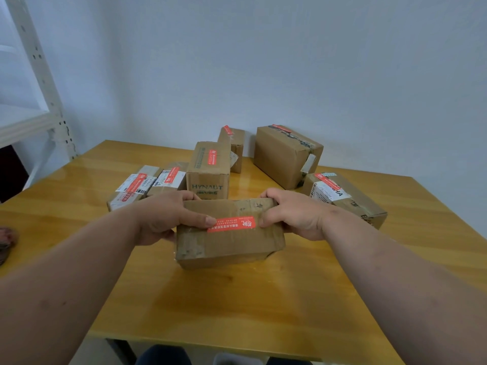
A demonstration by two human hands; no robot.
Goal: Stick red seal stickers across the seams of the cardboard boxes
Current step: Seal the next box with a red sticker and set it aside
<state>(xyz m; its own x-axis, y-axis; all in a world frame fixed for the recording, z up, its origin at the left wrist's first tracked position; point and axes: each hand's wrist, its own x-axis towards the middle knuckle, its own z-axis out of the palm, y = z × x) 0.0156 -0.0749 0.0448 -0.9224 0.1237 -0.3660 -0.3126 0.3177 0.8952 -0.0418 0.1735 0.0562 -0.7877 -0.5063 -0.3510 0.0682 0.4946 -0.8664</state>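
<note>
The small brown cardboard box (pixel 230 233) sits near the middle of the yellow wooden table (pixel 237 306). The left hand (pixel 163 217) and right hand (pixel 292 214) grip its two ends, fingers curled around, each thumb pressing one end of the red rectangular seal sticker (pixel 232 224) on top.

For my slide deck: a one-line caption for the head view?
Both hands grip a cardboard box, thumbs pressing its red seal sticker.

— What is the table (pixel 237 306) made of?
— Yellow wood, lacquered to a smooth gloss; reflections are seen in it.
— And the held box (pixel 232 243)?
— Matt brown cardboard, scuffed, with worn clear tape. The red seal sticker (pixel 232 224) is smooth printed paper. The shelf frame (pixel 39 75) is white painted metal.
</note>
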